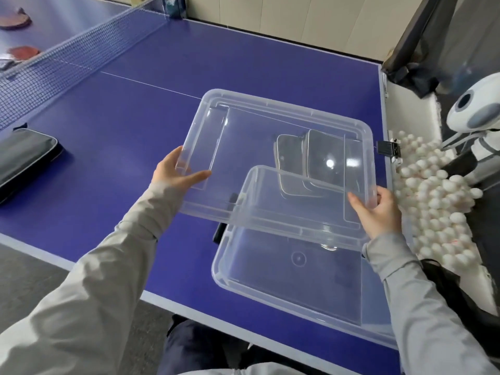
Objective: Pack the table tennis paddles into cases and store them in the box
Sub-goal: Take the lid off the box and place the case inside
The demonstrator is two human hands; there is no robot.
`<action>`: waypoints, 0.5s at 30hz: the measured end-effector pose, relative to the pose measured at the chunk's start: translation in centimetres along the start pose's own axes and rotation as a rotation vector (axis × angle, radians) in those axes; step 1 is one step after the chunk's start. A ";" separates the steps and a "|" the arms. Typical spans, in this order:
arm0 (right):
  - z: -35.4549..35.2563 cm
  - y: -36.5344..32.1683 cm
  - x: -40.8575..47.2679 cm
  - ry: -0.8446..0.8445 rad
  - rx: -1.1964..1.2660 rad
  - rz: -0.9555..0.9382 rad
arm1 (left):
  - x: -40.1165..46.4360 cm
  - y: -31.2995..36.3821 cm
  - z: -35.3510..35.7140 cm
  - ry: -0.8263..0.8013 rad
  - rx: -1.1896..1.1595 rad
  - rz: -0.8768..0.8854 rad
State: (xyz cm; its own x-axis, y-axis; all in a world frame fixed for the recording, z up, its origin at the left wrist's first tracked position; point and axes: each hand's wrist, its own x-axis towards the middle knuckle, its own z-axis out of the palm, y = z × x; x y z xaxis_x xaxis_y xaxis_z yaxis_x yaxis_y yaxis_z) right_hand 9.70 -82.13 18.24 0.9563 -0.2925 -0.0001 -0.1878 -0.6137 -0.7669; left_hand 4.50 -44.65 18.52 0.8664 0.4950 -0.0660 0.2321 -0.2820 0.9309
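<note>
One clear plastic box (297, 280) stood at the near right corner of the blue table (135, 117), and one clear lid (257, 136) was held tilted above its far end. Two dark cases (311, 163) were counted, seen through the lid, standing side by side at the far end of the box. A third dark case (21, 158) lay on the table at the left edge, well apart. Two red paddles (16, 20) lay beyond the net (67, 55). The left hand (176, 171) gripped the lid's left edge, thumb on top; the right hand (378, 212) gripped its near right corner, fingers curled round the rim. Many white balls (438, 201) were heaped to the right, too many to count.
</note>
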 end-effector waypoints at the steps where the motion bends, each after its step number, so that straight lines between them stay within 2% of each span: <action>1: 0.9 -0.9 0.2 0.005 -0.001 -0.002 | 1.2 -0.2 -0.7 -0.003 0.005 0.007; 12: 16.7 -12.6 2.2 0.049 0.023 0.059 | 19.6 -4.8 -10.5 -0.035 0.036 0.030; 15: 21.5 -14.9 3.2 0.066 -0.046 0.050 | 24.6 -6.4 -12.6 -0.055 0.062 0.027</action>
State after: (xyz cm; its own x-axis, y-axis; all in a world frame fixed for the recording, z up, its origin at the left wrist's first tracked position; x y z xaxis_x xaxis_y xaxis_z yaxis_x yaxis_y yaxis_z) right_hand 20.37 -58.18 15.87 0.9289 -0.3703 0.0058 -0.2464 -0.6298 -0.7367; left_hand 18.79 -20.33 15.50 0.8955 0.4406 -0.0621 0.2334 -0.3463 0.9086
